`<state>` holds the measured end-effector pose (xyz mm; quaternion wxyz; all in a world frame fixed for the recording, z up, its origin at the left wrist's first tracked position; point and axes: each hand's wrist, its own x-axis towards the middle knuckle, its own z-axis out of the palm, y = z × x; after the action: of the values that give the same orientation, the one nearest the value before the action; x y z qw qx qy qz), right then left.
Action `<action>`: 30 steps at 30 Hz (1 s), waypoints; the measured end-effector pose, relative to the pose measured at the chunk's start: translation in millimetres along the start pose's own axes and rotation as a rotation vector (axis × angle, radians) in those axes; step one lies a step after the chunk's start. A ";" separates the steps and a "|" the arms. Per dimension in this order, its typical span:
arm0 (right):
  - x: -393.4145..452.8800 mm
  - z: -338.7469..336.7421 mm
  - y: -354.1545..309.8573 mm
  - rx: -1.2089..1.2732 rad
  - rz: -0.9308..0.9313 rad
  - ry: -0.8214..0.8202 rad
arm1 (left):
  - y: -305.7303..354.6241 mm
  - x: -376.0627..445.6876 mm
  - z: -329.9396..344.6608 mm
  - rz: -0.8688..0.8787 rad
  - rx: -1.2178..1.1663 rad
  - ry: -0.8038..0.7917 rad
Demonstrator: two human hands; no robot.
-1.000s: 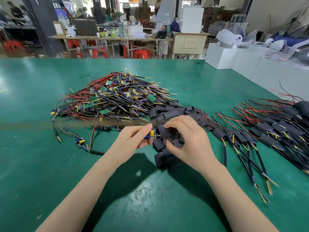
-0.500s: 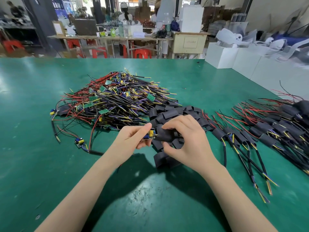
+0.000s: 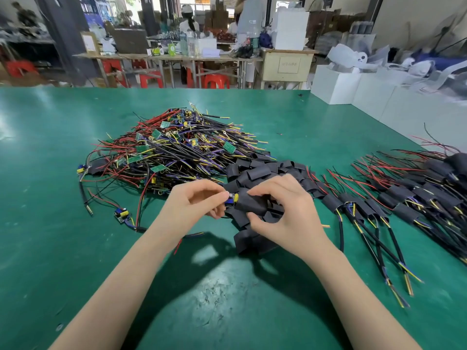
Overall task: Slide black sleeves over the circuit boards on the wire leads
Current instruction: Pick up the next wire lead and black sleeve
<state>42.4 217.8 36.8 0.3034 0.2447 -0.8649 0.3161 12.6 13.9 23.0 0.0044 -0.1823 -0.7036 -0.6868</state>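
Head view: at the centre, the left hand (image 3: 199, 200) pinches a small circuit board (image 3: 231, 199) between thumb and fingertips, its blue and yellow parts showing at the sleeve's mouth. The right hand (image 3: 283, 213), at three o'clock from it, has thumb and curled fingers round a black sleeve (image 3: 252, 204), likely holding the tube open and steady so the board slides in. Loose sleeves (image 3: 255, 173) are heaped at twelve o'clock of the hands, within easy reach. The pile of bare boards and leads (image 3: 171, 150) lies toward eleven o'clock on the green table (image 3: 50, 223). Sleeved leads (image 3: 404, 198) are laid out at three o'clock, apart, probably to keep done work separate.
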 end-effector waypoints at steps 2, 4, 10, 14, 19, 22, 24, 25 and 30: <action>-0.3 1.3 -0.6 -0.011 -0.037 0.007 | 0.6 -1.7 4.2 -0.114 -0.114 0.018; -1.3 2.9 -0.6 -0.012 -0.068 -0.012 | 1.0 -3.3 5.4 -0.164 -0.140 -0.015; -1.7 3.2 0.0 0.001 -0.051 -0.011 | 1.7 -3.1 1.0 -0.026 0.018 -0.010; -1.3 4.2 -0.9 -0.032 -0.058 -0.028 | 0.7 -3.7 1.9 0.047 0.107 0.000; -3.4 5.7 -0.2 0.071 0.019 -0.046 | 2.2 -3.4 1.0 0.057 0.114 0.001; -3.8 7.2 0.2 0.110 0.052 -0.039 | 3.3 -3.6 1.1 0.055 0.151 -0.032; -2.6 4.3 1.8 0.099 0.067 -0.003 | 6.5 -4.2 1.8 0.066 0.147 -0.040; -1.6 0.9 3.4 0.067 0.075 0.016 | 8.7 -4.0 1.0 0.079 0.145 -0.034; 3.0 -31.6 28.2 -0.204 0.194 0.268 | 12.1 2.6 -19.9 0.094 0.137 0.199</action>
<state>34.6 258.2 47.1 0.4074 0.0841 -0.8637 0.2845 8.4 -4.8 36.5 0.1190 -0.1454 -0.7357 -0.6507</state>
